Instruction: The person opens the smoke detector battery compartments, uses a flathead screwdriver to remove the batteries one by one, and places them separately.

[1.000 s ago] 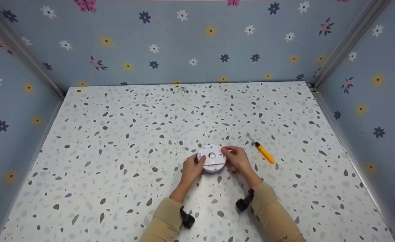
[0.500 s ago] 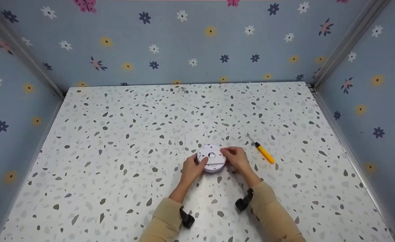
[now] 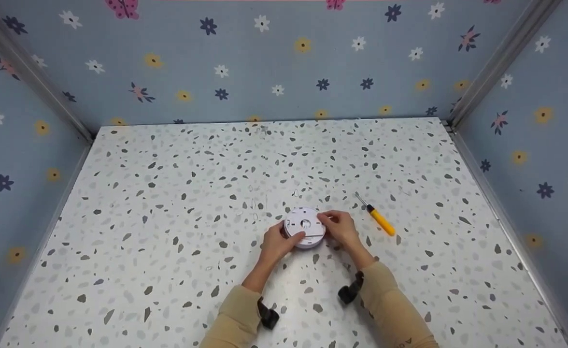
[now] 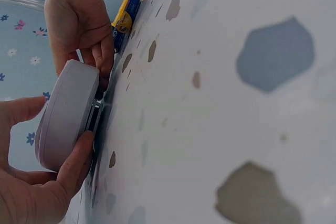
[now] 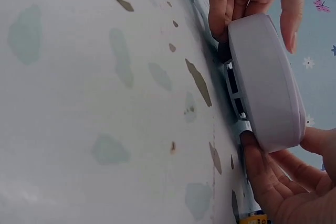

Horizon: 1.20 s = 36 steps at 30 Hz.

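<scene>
A round white smoke detector [image 3: 304, 217] lies low over the table in the head view, its flat back with slots and a centre hole facing up. My left hand [image 3: 276, 244] grips its left side, thumb across the back and fingers at the rim. From the other side my right hand [image 3: 342, 228] pinches the right edge between thumb and fingers. Both wrist views show the smooth side wall of the smoke detector [image 4: 71, 114] and dark vents on its underside, close to the tabletop. In the right wrist view the right hand [image 5: 289, 182] holds the lower end.
A screwdriver [image 3: 380, 220] with a yellow handle and black collar lies on the speckled table [image 3: 168, 217], right of the right hand. Blue flowered panels [image 3: 284, 58] stand along the back and both sides.
My left thumb has slid rightward and slightly down across the back of the smoke detector. The right hand keeps its hold, and the screwdriver stays where it was.
</scene>
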Each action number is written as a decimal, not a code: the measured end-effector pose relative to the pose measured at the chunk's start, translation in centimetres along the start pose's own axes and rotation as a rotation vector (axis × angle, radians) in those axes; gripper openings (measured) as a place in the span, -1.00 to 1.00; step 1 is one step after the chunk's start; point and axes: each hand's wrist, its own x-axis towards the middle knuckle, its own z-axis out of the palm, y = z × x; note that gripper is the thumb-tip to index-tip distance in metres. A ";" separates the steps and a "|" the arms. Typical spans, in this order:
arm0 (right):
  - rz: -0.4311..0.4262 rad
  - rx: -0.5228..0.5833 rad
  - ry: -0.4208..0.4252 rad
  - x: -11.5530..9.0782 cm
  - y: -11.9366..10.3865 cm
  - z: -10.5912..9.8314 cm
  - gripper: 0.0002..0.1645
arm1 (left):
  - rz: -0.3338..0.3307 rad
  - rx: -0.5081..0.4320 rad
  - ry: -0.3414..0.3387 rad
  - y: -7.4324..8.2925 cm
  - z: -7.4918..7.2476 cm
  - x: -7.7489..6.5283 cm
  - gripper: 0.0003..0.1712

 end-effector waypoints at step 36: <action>0.062 0.041 -0.056 0.0 -0.2 -0.4 -0.63 | 0.032 -0.067 -0.038 -0.8 -0.2 0.4 -0.34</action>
